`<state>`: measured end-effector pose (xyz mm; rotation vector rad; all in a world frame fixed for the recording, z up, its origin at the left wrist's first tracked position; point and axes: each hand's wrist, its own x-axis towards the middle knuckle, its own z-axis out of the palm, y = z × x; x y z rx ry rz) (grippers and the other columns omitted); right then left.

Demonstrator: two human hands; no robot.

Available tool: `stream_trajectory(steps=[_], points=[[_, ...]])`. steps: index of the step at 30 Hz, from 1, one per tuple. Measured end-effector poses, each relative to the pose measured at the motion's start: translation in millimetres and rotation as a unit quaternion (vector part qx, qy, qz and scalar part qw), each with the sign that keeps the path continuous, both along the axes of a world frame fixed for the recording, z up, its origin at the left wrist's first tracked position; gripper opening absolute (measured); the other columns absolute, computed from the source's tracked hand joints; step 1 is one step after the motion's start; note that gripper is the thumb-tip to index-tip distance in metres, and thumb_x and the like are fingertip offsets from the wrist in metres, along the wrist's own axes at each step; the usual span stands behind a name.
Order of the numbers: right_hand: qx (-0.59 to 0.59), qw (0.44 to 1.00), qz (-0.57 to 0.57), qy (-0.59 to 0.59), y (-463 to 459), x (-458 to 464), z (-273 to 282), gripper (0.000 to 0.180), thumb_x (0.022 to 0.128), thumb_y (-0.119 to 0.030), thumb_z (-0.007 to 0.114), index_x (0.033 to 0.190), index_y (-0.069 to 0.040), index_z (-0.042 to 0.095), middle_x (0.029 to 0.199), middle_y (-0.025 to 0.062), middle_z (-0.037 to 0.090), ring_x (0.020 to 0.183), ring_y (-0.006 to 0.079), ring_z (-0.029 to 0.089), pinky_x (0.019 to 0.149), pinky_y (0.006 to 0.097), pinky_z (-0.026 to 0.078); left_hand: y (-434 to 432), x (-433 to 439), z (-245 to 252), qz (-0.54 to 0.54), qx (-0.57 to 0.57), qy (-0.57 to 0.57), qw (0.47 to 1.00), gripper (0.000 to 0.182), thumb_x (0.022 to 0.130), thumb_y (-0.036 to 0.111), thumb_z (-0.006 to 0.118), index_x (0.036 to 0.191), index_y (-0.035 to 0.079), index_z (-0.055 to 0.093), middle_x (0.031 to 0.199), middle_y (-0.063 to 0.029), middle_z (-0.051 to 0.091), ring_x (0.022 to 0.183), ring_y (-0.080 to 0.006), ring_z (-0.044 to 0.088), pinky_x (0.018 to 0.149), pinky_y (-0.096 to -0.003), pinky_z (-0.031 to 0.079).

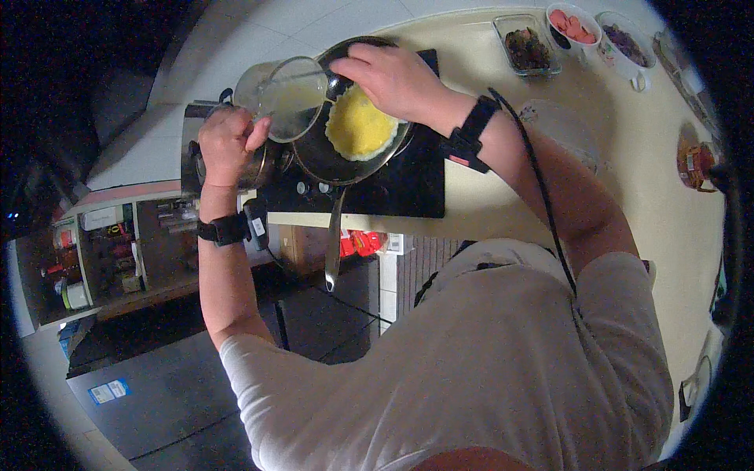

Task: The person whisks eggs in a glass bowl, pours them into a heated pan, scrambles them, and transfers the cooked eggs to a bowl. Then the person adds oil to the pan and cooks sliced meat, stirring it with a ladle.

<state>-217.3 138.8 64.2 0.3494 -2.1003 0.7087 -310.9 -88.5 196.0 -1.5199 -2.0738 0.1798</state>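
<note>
My left hand (pixel 230 144) grips a clear glass vessel (pixel 297 112) by its side, tilted towards the frying pan, with a little pale yellow liquid inside. In the dark frying pan (pixel 318 156) lies a round yellow egg sheet (pixel 360 126) with a frilled white edge. Over the far side of the pan is my right hand (pixel 389 76); its fingers pinch what looks like a thin utensil (pixel 303 76) reaching across the glass's mouth. The utensil's kind is unclear. The pan's metal handle (pixel 334 247) points towards me.
Beneath the pan is a black cooktop (pixel 421 188), with a metal pot (pixel 274 168) at its left. Along the counter (pixel 636 194) stand a glass container of dark food (pixel 527 50), a bowl of pink slices (pixel 571 26) and a bowl of purplish food (pixel 624 44). A black cable (pixel 536 159) trails along my right arm.
</note>
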Motion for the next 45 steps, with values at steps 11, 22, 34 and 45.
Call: stream_trajectory(steps=[11, 22, 34, 45], points=[[-0.009, 1.0, -0.02, -0.005, -4.9, -0.6, -7.1, 0.023, 0.075, -0.007, 0.053, 0.097, -0.01, 0.056, 0.086, 0.0097, 0.055, 0.077, 0.0296, 0.06, 0.062, 0.0382, 0.051, -0.4, 2.8, 1.7, -0.005, -0.017, 0.005, 1.0, 0.038, 0.071, 0.039, 0.068, 0.056, 0.009, 0.051, 0.055, -0.0071, 0.05, 0.055, -0.0268, 0.051, 0.049, -0.0369, 0.041], [-0.059, 0.997, 0.009, 0.047, -10.6, 0.8, -3.9, 0.025, 0.074, -0.005, 0.055, 0.098, -0.012, 0.057, 0.084, 0.0086, 0.053, 0.078, 0.0282, 0.059, 0.064, 0.0375, 0.05, -7.1, 5.7, -0.3, -0.023, -0.028, -0.009, 0.999, 0.039, 0.071, 0.039, 0.067, 0.055, 0.009, 0.048, 0.054, -0.0069, 0.047, 0.055, -0.0267, 0.051, 0.05, -0.0369, 0.042], [0.042, 0.997, 0.003, -0.064, -10.5, -3.4, -15.8, 0.029, 0.075, -0.004, 0.053, 0.103, -0.011, 0.056, 0.09, 0.0081, 0.054, 0.076, 0.0282, 0.059, 0.064, 0.0373, 0.051, -3.3, 10.0, 1.1, -0.019, -0.043, 0.016, 0.999, 0.035, 0.07, 0.037, 0.069, 0.058, 0.01, 0.052, 0.057, -0.0061, 0.052, 0.057, -0.0256, 0.054, 0.05, -0.0358, 0.043], [-0.01, 0.986, -0.035, -0.164, -9.1, 22.2, -32.5, 0.026, 0.078, -0.006, 0.048, 0.103, -0.012, 0.053, 0.09, 0.0101, 0.053, 0.076, 0.0317, 0.059, 0.064, 0.04, 0.05, 10.2, 12.8, -5.9, 0.038, -0.027, 0.003, 0.999, 0.039, 0.075, 0.042, 0.064, 0.059, 0.009, 0.052, 0.058, -0.0081, 0.053, 0.057, -0.0277, 0.054, 0.051, -0.0374, 0.044]])
